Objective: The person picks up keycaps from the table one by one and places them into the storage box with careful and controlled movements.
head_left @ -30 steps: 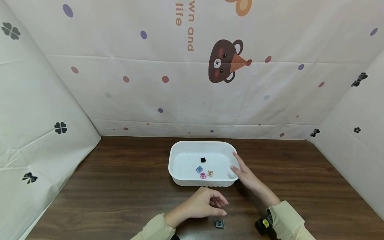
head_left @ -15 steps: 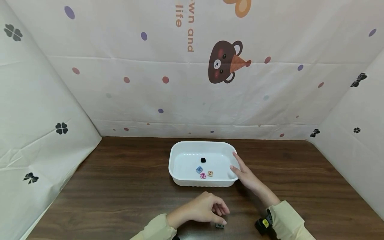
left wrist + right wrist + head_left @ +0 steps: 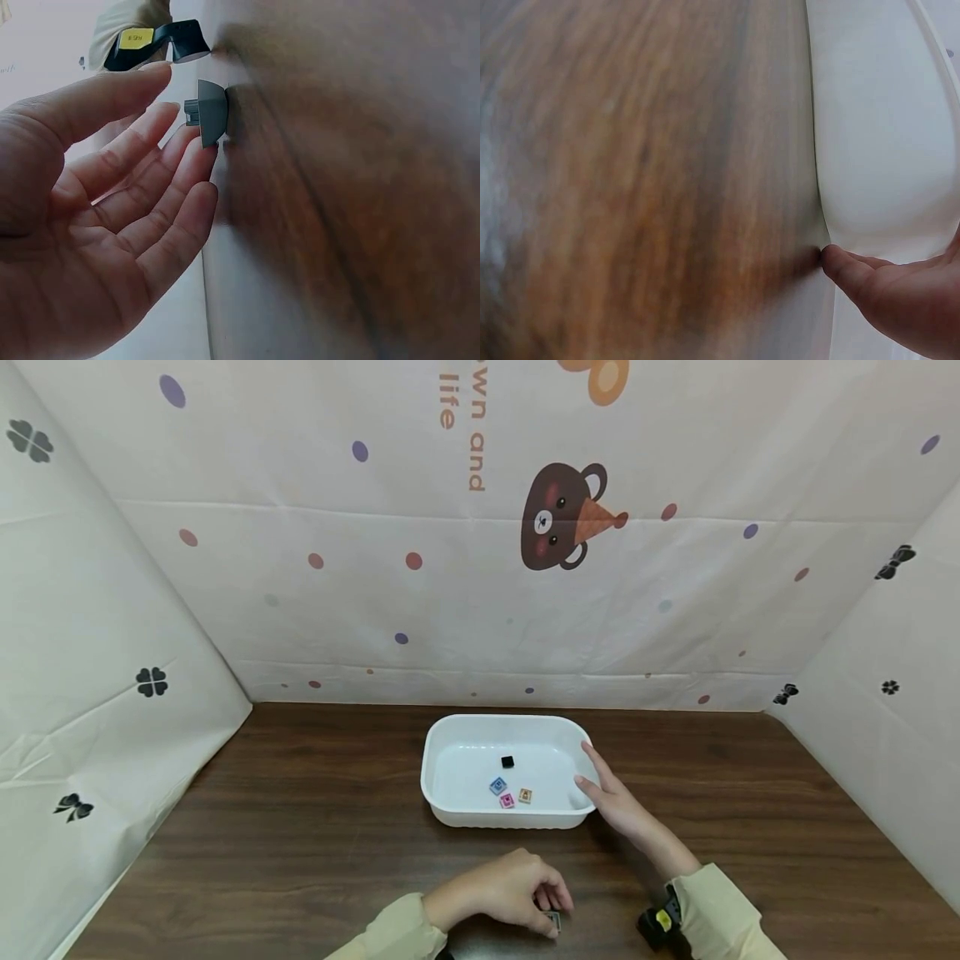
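A grey keycap (image 3: pixel 214 112) stands upside down on the brown table, its stem showing in the left wrist view. Around it, my left hand (image 3: pixel 517 889) reaches down with thumb and fingers spread to either side; a fingertip (image 3: pixel 201 150) is right at its edge, while the thumb stays apart from it. In the head view the keycap (image 3: pixel 554 920) is partly hidden by that hand. My right hand (image 3: pixel 622 806) rests on the right end of a white tray (image 3: pixel 501 818), fingers fairly straight over the rim. In the right wrist view, a fingertip (image 3: pixel 832 256) lies at the tray's outer wall.
Inside the tray lie a black keycap (image 3: pixel 507 762), a blue keycap (image 3: pixel 498 786), a pink keycap (image 3: pixel 507 800) and an orange keycap (image 3: pixel 525 796). Printed white cloth (image 3: pixel 450 602) walls the table (image 3: pixel 300 827) at the back and both sides.
My left hand has come down toward me, from above the grey keycap to around it, and the keycap has tilted. My right hand and the tray have stayed in place.
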